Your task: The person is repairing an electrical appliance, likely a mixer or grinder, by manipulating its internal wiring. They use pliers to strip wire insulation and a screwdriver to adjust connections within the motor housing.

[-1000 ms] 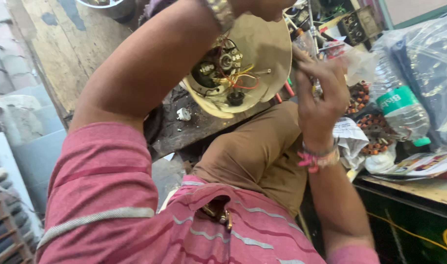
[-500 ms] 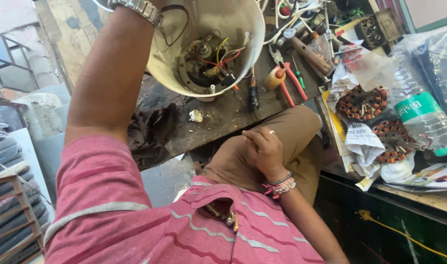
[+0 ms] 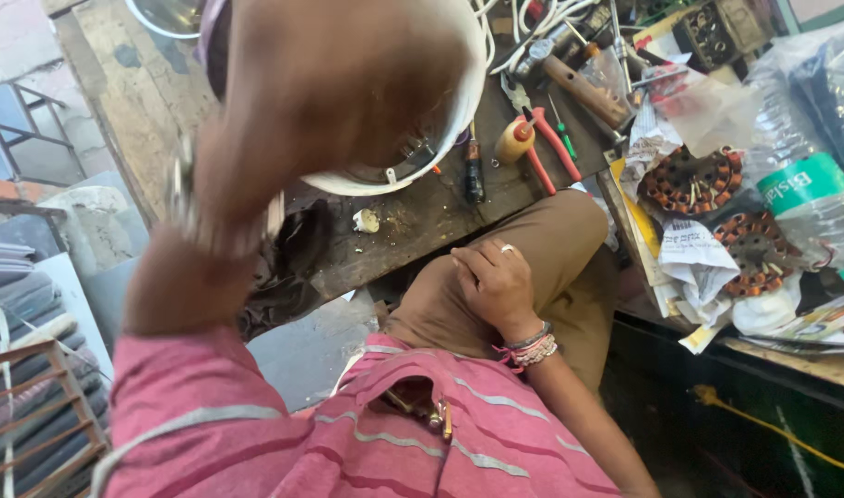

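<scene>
The left hand is raised close to the camera and blurred, covering most of a white round housing at the far middle of the view; whether its fingers grip the housing or only rest against it cannot be told. A watch sits on that wrist. The housing's rim shows below and to the right of the hand, over the far edge of a worn wooden bench. The right hand lies palm down on the person's knee, fingers loosely curled and holding nothing, with a ring on one finger and bead bracelets at the wrist. On the bench just right of the housing lie a screwdriver, a small tape roll and red-handled pliers; a wooden-handled tool lies farther back. To the right, on paper, sit two copper-wound stators, and beside them a plastic bottle with a green label. A dark rag hangs at the bench's near left edge.
</scene>
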